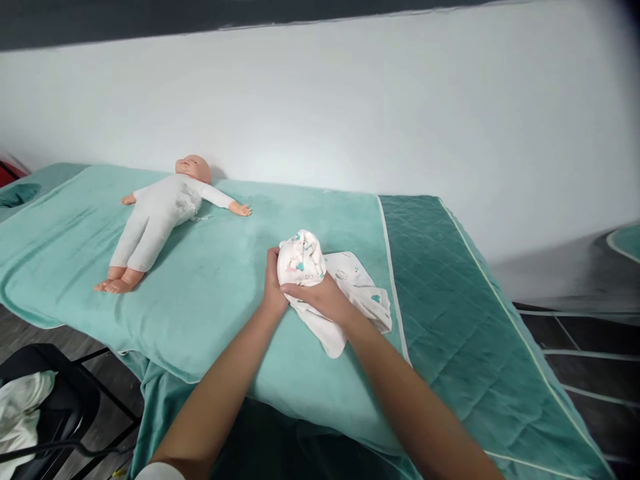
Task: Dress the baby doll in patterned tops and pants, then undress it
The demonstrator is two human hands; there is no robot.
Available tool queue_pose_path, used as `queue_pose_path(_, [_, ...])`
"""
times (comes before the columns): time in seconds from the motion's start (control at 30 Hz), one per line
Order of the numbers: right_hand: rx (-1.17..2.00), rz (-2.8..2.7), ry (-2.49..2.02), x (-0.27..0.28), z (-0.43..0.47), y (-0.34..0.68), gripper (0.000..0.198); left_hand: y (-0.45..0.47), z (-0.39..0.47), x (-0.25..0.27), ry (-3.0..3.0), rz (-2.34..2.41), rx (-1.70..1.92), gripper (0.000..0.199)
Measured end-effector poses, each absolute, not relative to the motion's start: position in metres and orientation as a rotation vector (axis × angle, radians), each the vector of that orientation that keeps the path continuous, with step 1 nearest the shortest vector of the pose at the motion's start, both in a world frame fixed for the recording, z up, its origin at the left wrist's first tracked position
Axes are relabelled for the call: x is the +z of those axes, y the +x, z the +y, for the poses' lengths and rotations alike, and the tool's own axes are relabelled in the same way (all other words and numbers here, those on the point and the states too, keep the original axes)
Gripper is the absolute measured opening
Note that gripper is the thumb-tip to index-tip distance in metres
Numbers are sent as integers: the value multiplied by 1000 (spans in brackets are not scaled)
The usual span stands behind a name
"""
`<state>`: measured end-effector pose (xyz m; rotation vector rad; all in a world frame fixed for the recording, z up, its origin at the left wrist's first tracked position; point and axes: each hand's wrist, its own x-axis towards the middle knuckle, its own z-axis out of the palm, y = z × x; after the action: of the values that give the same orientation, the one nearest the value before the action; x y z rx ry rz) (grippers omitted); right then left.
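Between my two hands is a white baby garment [302, 259] with a small coloured print, bunched up at its top. My left hand [273, 285] grips the bunch from the left side. From the right, my right hand [324, 297] closes round it, with the thumb across the front. The garment's loose parts spread to the right and hang below my hands onto the light green blanket [220, 300]. A baby doll [157, 207] in a white body lies on its back at the left, away from my hands, its head toward the wall.
Under the light blanket, a darker green quilted cover [440, 287] shows at the right. A white wall [350, 120] runs behind the bed. At the lower left stands a black chair [75, 400] with a pale cloth [23, 413] on it.
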<state>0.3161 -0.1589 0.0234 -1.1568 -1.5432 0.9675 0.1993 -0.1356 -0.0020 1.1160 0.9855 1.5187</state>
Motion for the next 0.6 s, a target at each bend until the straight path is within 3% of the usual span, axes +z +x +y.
queue_pose_path(0.13, [786,-1487,-1174,23,-167,312,61,199,-135,2,1152,1045,1505,27])
queue_pose_path(0.3, [800,-1065,-1247,34,-174,325,46,198,-124,4,1096,1119,1365,22])
queue_pose_path(0.47, [464,-877,-1043,77,-194,389,43,195,-121,-2,1051,1079,1344,22])
queue_pose_path(0.6, [280,-987,-1374,98,-220,461,39,195,-120,-4,1060,1062,1348,26])
